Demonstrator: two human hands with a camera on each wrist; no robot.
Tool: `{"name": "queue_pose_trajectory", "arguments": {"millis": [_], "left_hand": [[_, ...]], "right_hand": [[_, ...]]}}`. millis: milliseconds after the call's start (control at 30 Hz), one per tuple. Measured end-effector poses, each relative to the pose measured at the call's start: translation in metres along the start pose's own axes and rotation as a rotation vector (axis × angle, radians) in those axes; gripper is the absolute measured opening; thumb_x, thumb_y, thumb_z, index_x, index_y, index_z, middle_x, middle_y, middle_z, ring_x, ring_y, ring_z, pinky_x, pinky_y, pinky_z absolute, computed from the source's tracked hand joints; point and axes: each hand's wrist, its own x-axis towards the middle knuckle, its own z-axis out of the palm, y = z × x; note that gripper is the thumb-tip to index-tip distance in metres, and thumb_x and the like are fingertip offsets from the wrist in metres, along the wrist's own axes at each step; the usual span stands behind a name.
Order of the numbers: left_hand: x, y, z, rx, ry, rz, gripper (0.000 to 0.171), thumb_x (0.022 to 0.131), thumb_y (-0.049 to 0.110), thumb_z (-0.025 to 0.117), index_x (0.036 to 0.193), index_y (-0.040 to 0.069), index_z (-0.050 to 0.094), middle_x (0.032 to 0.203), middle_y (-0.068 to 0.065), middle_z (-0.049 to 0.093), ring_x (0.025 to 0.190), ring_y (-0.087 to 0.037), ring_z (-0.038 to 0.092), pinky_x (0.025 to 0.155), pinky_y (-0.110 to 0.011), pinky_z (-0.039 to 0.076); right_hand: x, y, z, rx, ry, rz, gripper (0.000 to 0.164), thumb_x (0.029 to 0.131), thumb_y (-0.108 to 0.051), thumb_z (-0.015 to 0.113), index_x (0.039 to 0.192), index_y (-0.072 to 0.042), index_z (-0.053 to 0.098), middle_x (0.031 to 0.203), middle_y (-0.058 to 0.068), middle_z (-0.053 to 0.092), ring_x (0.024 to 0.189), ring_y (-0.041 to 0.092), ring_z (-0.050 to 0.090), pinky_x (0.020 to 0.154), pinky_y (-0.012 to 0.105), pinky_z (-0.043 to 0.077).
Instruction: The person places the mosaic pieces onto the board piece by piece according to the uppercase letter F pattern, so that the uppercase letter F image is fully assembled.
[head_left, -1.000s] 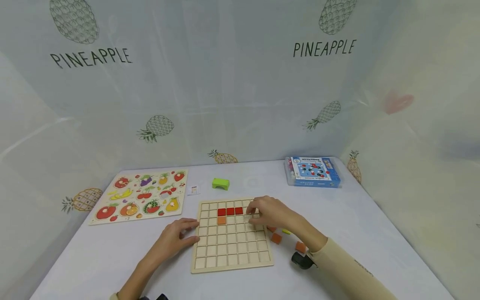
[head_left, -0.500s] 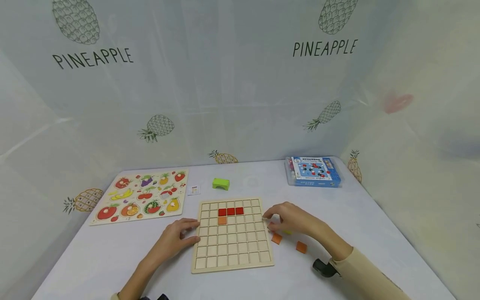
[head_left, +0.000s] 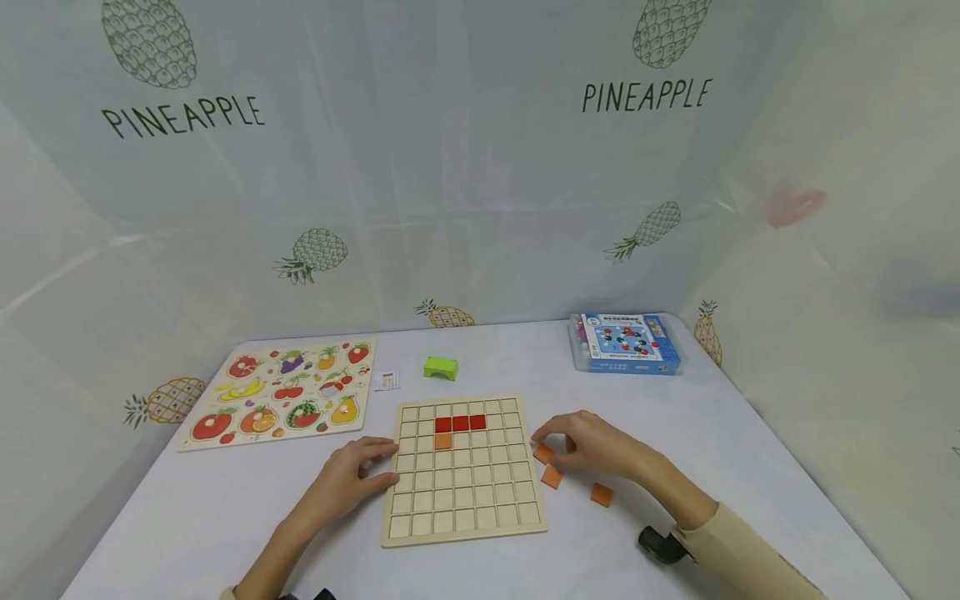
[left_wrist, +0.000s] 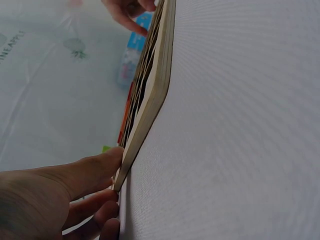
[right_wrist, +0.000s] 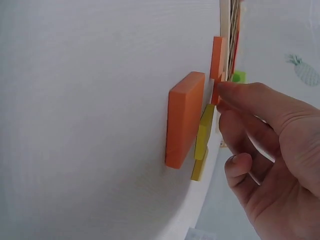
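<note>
A wooden grid board [head_left: 465, 537] lies on the table, with three red tiles [head_left: 461, 423] in a row and an orange tile [head_left: 443, 441] under the leftmost. My left hand [head_left: 348, 471] rests at the board's left edge, thumb and forefinger spread; in the left wrist view the thumb [left_wrist: 107, 162] touches the rim. Beside the board's right edge, my right hand [head_left: 596, 446] pinches a loose orange tile [head_left: 543, 454] between thumb and forefinger. Close by are two more orange tiles, one nearer [head_left: 552, 477] and one farther right [head_left: 602, 494]. Yellow tiles [right_wrist: 204, 132] lie below the right hand.
A fruit puzzle board [head_left: 281, 396] lies at the left. Behind the grid board are a small printed card [head_left: 387, 381] and a green arch block [head_left: 441, 367]. A blue boxed set [head_left: 628, 343] stands at the back right, before a pineapple-patterned curtain [head_left: 480, 167].
My right hand has moved from over the board's upper right to the right, down to the loose orange tiles. The left hand has stayed at the board's left edge.
</note>
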Motion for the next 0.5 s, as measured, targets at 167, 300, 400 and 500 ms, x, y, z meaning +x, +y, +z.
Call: {"name": "queue_pose_trajectory", "arguments": {"millis": [167, 300, 400, 500], "left_hand": [[0.0003, -0.0003, -0.0003, -0.002, -0.002, 0.003, 0.044, 0.081, 0.03, 0.08, 0.12, 0.011, 0.07, 0.128, -0.005, 0.067, 0.107, -0.019, 0.063, 0.075, -0.021, 0.05], [0.0004, -0.0001, -0.0008, 0.001, 0.002, 0.003, 0.044, 0.081, 0.03, 0.08, 0.12, 0.011, 0.07, 0.128, -0.005, 0.067, 0.107, -0.019, 0.063, 0.074, -0.021, 0.05], [0.0003, 0.0, -0.0011, 0.001, 0.001, 0.002, 0.045, 0.08, 0.03, 0.08, 0.12, 0.011, 0.07, 0.128, -0.005, 0.067, 0.106, -0.019, 0.063, 0.074, -0.021, 0.05], [0.0002, -0.0002, -0.0011, -0.001, 0.0, 0.002, 0.044, 0.081, 0.03, 0.08, 0.12, 0.011, 0.07, 0.128, -0.005, 0.067, 0.106, -0.019, 0.063, 0.073, -0.021, 0.05]], "right_hand": [[0.0005, 0.0003, 0.0, -0.001, 0.006, -0.002, 0.029, 0.087, -0.01, 0.073, 0.115, -0.018, 0.071, 0.11, -0.005, 0.072, 0.061, 0.001, 0.05, 0.063, 0.018, 0.045], [0.0004, 0.0008, -0.0001, -0.026, 0.027, 0.01, 0.027, 0.087, -0.011, 0.072, 0.114, -0.019, 0.072, 0.111, -0.007, 0.072, 0.073, 0.004, 0.055, 0.069, 0.02, 0.047], [0.0, 0.0015, -0.0001, -0.068, 0.048, 0.015, 0.025, 0.087, -0.013, 0.073, 0.111, -0.021, 0.073, 0.108, -0.01, 0.072, 0.078, 0.004, 0.056, 0.074, 0.022, 0.047], [-0.0005, 0.0026, 0.0001, -0.114, 0.058, 0.012, 0.022, 0.087, -0.016, 0.074, 0.108, -0.022, 0.075, 0.104, -0.012, 0.071, 0.076, 0.002, 0.053, 0.078, 0.026, 0.045]]}}
